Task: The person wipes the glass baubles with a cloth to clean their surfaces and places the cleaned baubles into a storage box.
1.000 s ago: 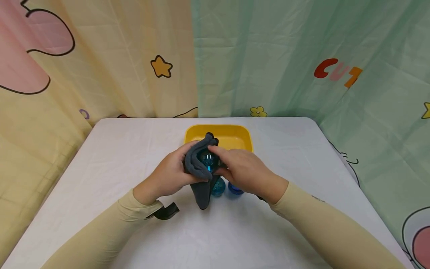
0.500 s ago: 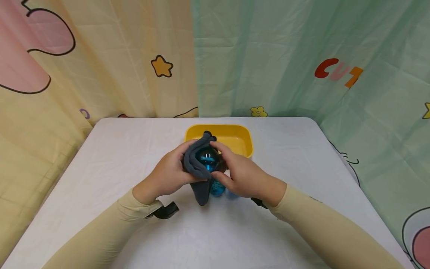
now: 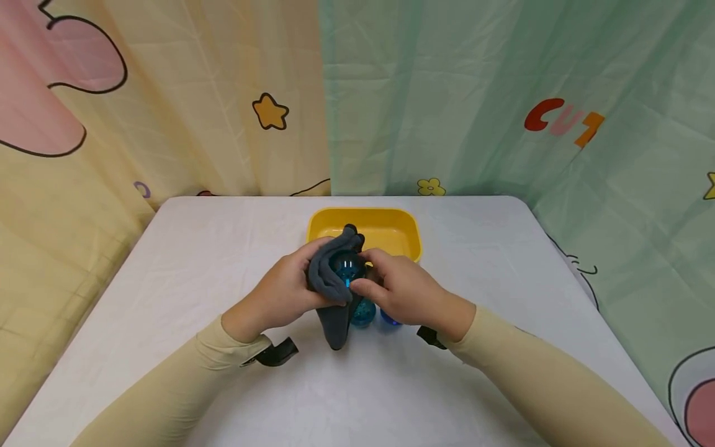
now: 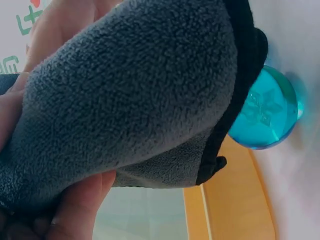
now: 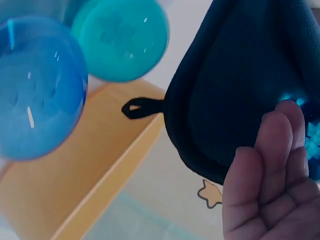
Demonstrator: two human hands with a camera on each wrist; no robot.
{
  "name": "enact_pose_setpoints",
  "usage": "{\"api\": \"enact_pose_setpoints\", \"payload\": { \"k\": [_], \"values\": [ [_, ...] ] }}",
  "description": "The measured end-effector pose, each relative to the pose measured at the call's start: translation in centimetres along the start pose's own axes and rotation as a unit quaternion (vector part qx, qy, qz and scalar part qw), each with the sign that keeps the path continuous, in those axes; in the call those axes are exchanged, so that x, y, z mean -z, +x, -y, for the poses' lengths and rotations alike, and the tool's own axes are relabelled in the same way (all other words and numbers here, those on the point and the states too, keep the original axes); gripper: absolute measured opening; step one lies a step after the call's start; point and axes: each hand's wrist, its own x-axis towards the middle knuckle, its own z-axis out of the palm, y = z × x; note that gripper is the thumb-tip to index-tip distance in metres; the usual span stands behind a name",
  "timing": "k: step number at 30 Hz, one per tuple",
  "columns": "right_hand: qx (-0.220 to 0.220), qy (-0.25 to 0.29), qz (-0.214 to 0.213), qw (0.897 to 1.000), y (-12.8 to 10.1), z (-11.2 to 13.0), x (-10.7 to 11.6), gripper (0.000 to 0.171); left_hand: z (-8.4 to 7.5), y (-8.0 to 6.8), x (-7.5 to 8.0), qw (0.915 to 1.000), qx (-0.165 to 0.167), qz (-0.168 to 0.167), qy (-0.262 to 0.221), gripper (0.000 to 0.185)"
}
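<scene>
A dark grey towel (image 3: 329, 273) with a black edge is folded around a clear teal ball (image 3: 347, 266). My left hand (image 3: 285, 285) grips the towel from the left, and a flap hangs below. On the ball's right side lie the thumb and fingers of my right hand (image 3: 410, 288), holding it at the towel's opening. In the right wrist view the fingertips (image 5: 275, 135) touch the ball's edge, while the thumb is hidden there. Beneath the hands, a teal ball (image 3: 364, 313) and a blue ball (image 3: 389, 318) rest on the table, partly covered.
Behind the hands a yellow tray (image 3: 410, 226) stands on the white-covered table (image 3: 240, 223). Its near left part is hidden by the towel and hands. A patterned curtain (image 3: 447, 93) hangs along the table's far edge. A black strap (image 3: 278, 352) sits at the left wrist.
My right fingers have shifted over the ball, spreading at its right side and then drawing slightly back. The left hand keeps its grip on the towel, nearly in place.
</scene>
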Motion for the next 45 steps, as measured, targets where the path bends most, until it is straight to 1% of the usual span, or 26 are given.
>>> {"api": "enact_pose_setpoints", "payload": {
  "k": [2, 4, 7, 10, 13, 16, 17, 19, 20, 21, 23, 25, 27, 28, 30, 33, 37, 39, 41, 45],
  "values": [
    [-0.01, 0.024, -0.001, 1.0, 0.06, 0.07, -0.13, 0.049, 0.07, -0.01, 0.0, 1.0, 0.0, -0.003, 0.002, 0.085],
    [0.0, 0.02, -0.01, 1.0, 0.08, 0.17, -0.27, 0.051, 0.17, 0.0, 0.02, 1.0, -0.001, -0.009, 0.003, 0.085],
    [0.04, -0.014, -0.024, 0.999, -0.01, 0.22, -0.38, 0.064, 0.34, 0.06, 0.1, 0.9999, -0.001, -0.016, 0.002, 0.084],
    [0.074, -0.065, -0.03, 0.995, -0.13, 0.17, -0.3, 0.075, 0.44, 0.08, 0.18, 0.9998, 0.001, -0.019, -0.001, 0.083],
    [0.107, -0.132, -0.046, 0.984, -0.23, 0.11, -0.17, 0.076, 0.45, 0.09, 0.2, 0.9998, 0.004, -0.017, -0.005, 0.082],
    [0.142, -0.186, -0.075, 0.969, -0.24, -0.18, -0.14, 0.07, 0.4, 0.08, 0.16, 0.9998, 0.007, -0.014, -0.012, 0.082],
    [0.15, -0.196, -0.084, 0.966, -0.25, -0.25, -0.12, 0.069, 0.38, 0.08, 0.14, 0.9998, 0.006, -0.012, -0.013, 0.083],
    [0.156, -0.201, -0.092, 0.963, -0.25, -0.35, -0.08, 0.067, 0.33, 0.07, 0.12, 0.9998, 0.004, -0.01, -0.015, 0.083],
    [0.15, -0.197, -0.091, 0.965, -0.27, -0.32, -0.04, 0.067, 0.31, 0.07, 0.12, 0.9999, 0.002, -0.01, -0.014, 0.084],
    [0.138, -0.183, -0.083, 0.97, -0.3, -0.22, 0.0, 0.068, 0.28, 0.07, 0.11, 0.9999, 0.001, -0.009, -0.013, 0.084],
    [0.098, -0.136, -0.063, 0.984, -0.36, 0.05, 0.03, 0.069, 0.2, 0.07, 0.1, 0.9999, -0.001, -0.009, -0.011, 0.084],
    [0.057, -0.08, -0.045, 0.994, -0.36, 0.2, -0.04, 0.068, 0.16, 0.05, 0.09, 0.9999, -0.001, -0.009, -0.008, 0.083],
    [0.028, -0.03, -0.034, 0.999, -0.35, 0.29, -0.15, 0.065, 0.12, 0.01, 0.07, 1.0, 0.001, -0.009, -0.003, 0.083],
    [0.024, -0.016, -0.031, 0.999, -0.32, 0.26, -0.21, 0.063, 0.12, -0.03, 0.07, 1.0, 0.002, -0.01, -0.001, 0.084],
    [0.03, -0.006, -0.029, 0.999, -0.27, 0.2, -0.3, 0.061, 0.17, -0.09, 0.1, 0.9999, 0.001, -0.012, 0.0, 0.085],
    [0.045, -0.015, -0.024, 0.999, -0.25, 0.14, -0.33, 0.069, 0.29, -0.14, 0.15, 0.9999, -0.004, -0.015, -0.002, 0.086],
    [0.069, -0.049, -0.018, 0.996, -0.35, 0.18, -0.17, 0.08, 0.45, -0.18, 0.23, 0.9998, -0.007, -0.017, -0.009, 0.085],
    [0.082, -0.077, -0.023, 0.993, -0.4, 0.23, -0.05, 0.079, 0.47, -0.21, 0.26, 0.9998, -0.004, -0.018, -0.011, 0.085],
    [0.094, -0.107, -0.032, 0.989, -0.39, 0.29, 0.05, 0.074, 0.45, -0.25, 0.26, 0.9998, -0.001, -0.017, -0.013, 0.085],
    [0.115, -0.169, -0.06, 0.977, -0.38, 0.19, 0.15, 0.066, 0.38, -0.24, 0.2, 0.9998, -0.001, -0.011, -0.016, 0.084]
  ]
}}
